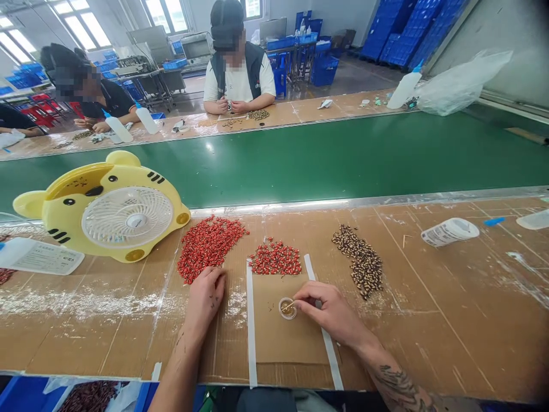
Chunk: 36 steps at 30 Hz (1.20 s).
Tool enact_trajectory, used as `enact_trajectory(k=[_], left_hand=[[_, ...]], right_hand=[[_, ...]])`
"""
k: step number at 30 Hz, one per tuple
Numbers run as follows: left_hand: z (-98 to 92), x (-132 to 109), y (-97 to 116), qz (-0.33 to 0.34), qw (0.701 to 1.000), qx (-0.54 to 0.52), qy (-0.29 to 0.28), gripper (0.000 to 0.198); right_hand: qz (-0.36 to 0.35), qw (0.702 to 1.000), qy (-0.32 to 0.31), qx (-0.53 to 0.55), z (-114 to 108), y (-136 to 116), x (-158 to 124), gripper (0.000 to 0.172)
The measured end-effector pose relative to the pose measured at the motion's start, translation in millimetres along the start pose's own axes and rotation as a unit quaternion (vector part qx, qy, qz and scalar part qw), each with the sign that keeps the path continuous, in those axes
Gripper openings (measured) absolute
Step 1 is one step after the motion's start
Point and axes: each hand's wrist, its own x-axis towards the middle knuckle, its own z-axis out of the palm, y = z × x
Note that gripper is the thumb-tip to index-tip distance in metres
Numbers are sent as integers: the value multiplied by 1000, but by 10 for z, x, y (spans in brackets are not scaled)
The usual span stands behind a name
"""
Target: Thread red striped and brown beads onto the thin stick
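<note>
My left hand [207, 288] rests on the table at the near edge of a big pile of small red pieces [210, 246]. Its fingers are curled together, and whatever they hold is hidden. With thumb and forefinger, my right hand [322, 308] pinches a thin pale stick [291, 305], its tip in a small round clear cup [287, 316]. Something golden lies in that cup. Beneath it is a brown cardboard sheet [291, 346], edged by white tape strips. A smaller heap of red pieces [277, 258] lies at the sheet's far end.
Right of the sheet lies a pile of black and gold pieces [360, 260]. A yellow animal-shaped fan [171, 200] and a bottle [51, 256] stand left; a white tub [450, 232] lies right. Beyond the green belt [300, 166], a person [240, 74] handles small pieces.
</note>
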Motion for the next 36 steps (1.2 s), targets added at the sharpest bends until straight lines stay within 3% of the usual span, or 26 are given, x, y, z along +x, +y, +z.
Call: enact_trajectory(k=[5, 12, 15, 17, 19, 23, 26, 31, 36], left_hand=[[-32, -19, -53, -11, 999, -44, -26, 18], [-153, -44, -34, -36, 991, -103, -71, 14], [-170, -74, 33, -52, 989, -121, -62, 16], [-142, -126, 102, -98, 974, -201, -44, 14], [-81, -196, 185, -157, 924, -349, -23, 12], [82, -328, 361, -238, 768, -594, -7, 18], [151, -376, 478, -257, 713, -652, -21, 18], [186, -400, 593, -217, 719, -659, -47, 14], [286, -424, 622, -228, 742, -629, -23, 17]], right_hand=[[-20, 1000, -11, -9, -1, -14, 3, 18], [-198, 972, -9, -129, 46, 27, -2, 26], [-227, 963, -23, -144, 54, 10, 29, 26], [-234, 961, -32, -143, 47, -13, 45, 27], [-238, 960, -36, -145, 37, -35, 55, 27], [-241, 955, -35, -167, 22, -49, 72, 28], [-252, 948, -34, -193, 6, -39, 90, 29], [-271, 938, -47, -212, -40, -54, 114, 33], [-270, 937, -43, -218, -50, -81, 129, 35]])
